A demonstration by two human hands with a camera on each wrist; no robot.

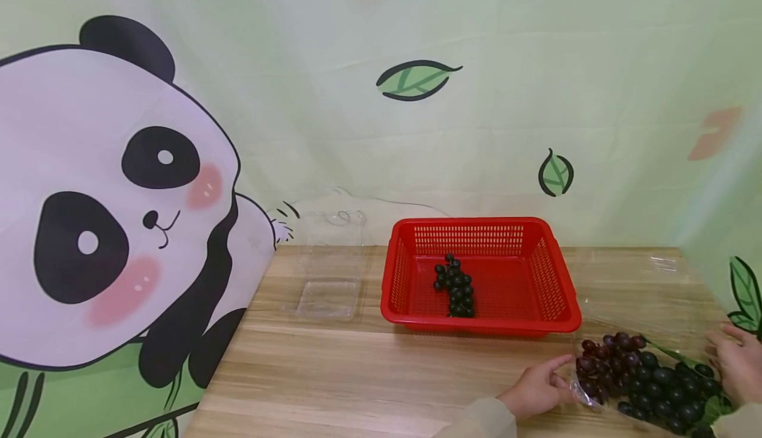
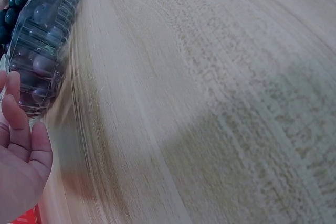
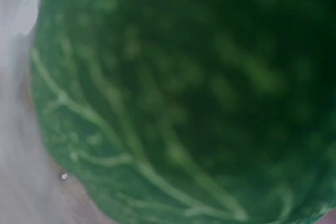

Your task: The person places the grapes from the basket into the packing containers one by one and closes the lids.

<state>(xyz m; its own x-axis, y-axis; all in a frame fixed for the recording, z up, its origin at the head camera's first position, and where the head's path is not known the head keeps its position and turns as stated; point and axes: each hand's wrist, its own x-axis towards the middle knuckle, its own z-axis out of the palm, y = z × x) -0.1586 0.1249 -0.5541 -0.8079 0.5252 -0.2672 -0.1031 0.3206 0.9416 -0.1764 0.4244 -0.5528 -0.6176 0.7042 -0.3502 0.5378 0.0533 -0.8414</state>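
Observation:
A clear plastic container (image 1: 586, 395) at the lower right holds dark red grapes (image 1: 607, 365), black grapes (image 1: 667, 392) and green leaves (image 1: 717, 408). My left hand (image 1: 536, 388) holds its left end, fingertips at the rim. In the left wrist view, bent fingers (image 2: 18, 124) meet the ribbed wall of the container (image 2: 42, 51). At the opposite end, my right hand (image 1: 738, 362) grips the side near the black grapes, partly cut off by the frame. A blurred green leaf (image 3: 131, 129) fills most of the right wrist view, hiding that hand's hold.
A red slotted basket (image 1: 476, 325) stands at the middle back with a small bunch of black grapes (image 1: 457, 289) inside. Left of it is another clear plastic box (image 1: 327, 299). Behind the grapes lies clear plastic (image 1: 631, 286). A panda-printed backdrop (image 1: 333, 127) rises behind the table.

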